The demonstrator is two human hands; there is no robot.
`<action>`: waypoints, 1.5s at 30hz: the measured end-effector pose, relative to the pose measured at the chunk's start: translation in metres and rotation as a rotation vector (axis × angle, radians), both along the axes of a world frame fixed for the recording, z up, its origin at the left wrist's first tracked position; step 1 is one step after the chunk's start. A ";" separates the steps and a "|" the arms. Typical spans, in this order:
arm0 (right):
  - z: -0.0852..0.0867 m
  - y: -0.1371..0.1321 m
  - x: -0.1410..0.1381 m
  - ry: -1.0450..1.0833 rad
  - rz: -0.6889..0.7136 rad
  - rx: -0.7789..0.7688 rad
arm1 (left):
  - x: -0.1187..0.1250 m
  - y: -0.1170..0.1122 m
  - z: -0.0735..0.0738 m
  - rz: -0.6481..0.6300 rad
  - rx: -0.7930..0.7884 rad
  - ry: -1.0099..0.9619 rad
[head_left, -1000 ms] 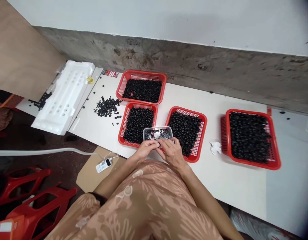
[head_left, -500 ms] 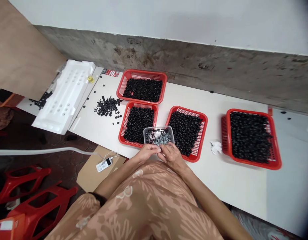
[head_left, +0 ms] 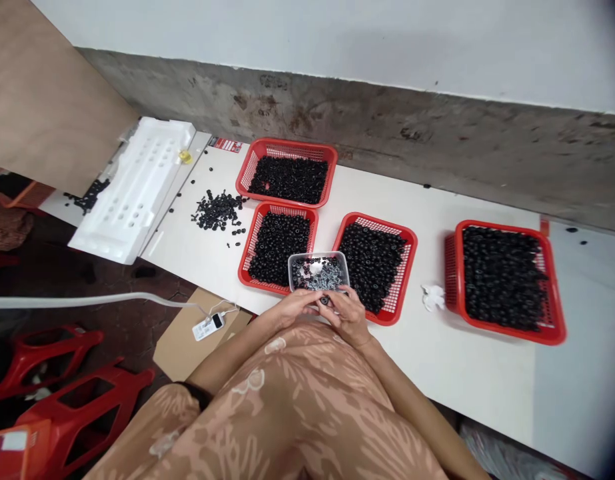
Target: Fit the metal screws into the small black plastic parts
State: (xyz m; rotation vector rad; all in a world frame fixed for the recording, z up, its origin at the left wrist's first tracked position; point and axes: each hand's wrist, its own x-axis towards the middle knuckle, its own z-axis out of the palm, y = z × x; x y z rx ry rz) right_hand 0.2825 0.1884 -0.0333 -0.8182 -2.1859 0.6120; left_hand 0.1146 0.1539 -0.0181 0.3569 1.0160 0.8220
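Note:
A small black ring-shaped part (head_left: 324, 301) shows between my two hands, just in front of the clear plastic tub. My right hand (head_left: 351, 316) pinches it between thumb and fingers. My left hand (head_left: 296, 305) has its fingers closed against the same part from the other side; its fingertips are partly hidden. Small silver metal pieces and black bits lie in the plastic tub (head_left: 290, 275), which overlaps the rims of two baskets. On its left is a red basket (head_left: 242, 272) of black round parts, and on its right another red basket (head_left: 410, 267) of similar parts.
A third red basket (head_left: 332, 160) of small black pieces stands at the back, a fourth (head_left: 557, 320) far right. Loose black pieces (head_left: 218, 210) and a white foam block (head_left: 132, 187) are on the left. Crumpled white paper (head_left: 432, 298) lies right; red stools (head_left: 82, 407) stand lower left.
My right hand has turned slightly and its fingers have shifted, so the black part's round face now shows. The camera view has moved a little.

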 end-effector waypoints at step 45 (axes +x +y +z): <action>-0.007 -0.011 0.011 -0.263 0.085 0.091 | 0.005 -0.007 0.007 -0.293 0.482 0.576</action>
